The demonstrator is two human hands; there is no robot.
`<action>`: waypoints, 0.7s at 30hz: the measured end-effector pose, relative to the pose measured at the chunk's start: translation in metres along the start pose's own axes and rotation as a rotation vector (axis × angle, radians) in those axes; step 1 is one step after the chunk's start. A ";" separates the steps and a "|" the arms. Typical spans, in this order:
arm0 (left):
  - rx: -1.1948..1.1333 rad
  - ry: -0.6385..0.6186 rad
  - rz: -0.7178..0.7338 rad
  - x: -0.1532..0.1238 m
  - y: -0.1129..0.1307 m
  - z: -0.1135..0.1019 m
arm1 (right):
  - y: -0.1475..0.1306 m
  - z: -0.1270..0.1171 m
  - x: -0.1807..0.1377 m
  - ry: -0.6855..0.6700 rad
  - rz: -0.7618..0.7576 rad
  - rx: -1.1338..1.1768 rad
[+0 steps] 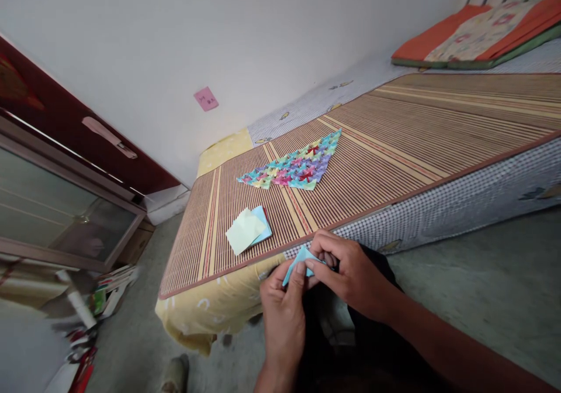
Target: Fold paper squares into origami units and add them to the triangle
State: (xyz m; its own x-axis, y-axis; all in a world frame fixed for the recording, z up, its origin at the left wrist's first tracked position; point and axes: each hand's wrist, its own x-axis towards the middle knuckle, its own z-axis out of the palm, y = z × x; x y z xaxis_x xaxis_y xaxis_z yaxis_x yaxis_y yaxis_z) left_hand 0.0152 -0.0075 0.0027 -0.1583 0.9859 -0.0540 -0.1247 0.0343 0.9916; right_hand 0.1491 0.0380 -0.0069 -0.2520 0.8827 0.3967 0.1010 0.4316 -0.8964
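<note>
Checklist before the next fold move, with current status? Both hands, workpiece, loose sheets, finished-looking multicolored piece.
1. Left hand gripping the blue folded paper: ok, thumb pressed on it.
2. Right hand gripping the same paper: ok, at its right side.
3. Creases and edges lined up: cannot tell, fingers cover part of it.
4. Paper backed by a flat surface: not ok, held up in the hands at the bed's near edge.
5. Loose sheets squared up: not ok, pale sheets lie askew over blue ones.
6. Multicolored piece clear of the hands: ok, lies apart, farther back on the striped mat.
</note>
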 end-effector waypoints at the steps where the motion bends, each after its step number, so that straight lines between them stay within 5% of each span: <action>1: 0.005 0.004 -0.002 0.000 0.000 -0.001 | 0.000 0.000 0.000 0.000 0.004 0.005; 8: -0.049 0.023 -0.029 0.002 -0.010 -0.003 | 0.003 0.000 0.000 0.029 0.137 0.098; 15: 0.111 -0.011 -0.053 0.004 -0.007 -0.009 | 0.007 -0.004 0.005 -0.018 -0.019 0.034; 18: 0.185 -0.078 -0.070 0.008 -0.005 -0.013 | 0.012 -0.009 0.011 -0.122 0.061 0.066; 21: 0.053 0.015 -0.058 0.013 -0.009 -0.014 | 0.016 -0.014 0.014 -0.154 0.187 0.190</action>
State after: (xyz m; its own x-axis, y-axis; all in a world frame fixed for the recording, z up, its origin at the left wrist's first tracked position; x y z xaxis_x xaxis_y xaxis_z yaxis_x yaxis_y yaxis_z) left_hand 0.0008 0.0027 -0.0085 -0.1667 0.9795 -0.1132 -0.0822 0.1006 0.9915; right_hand 0.1602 0.0602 -0.0132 -0.3907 0.8986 0.1998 -0.0186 0.2093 -0.9777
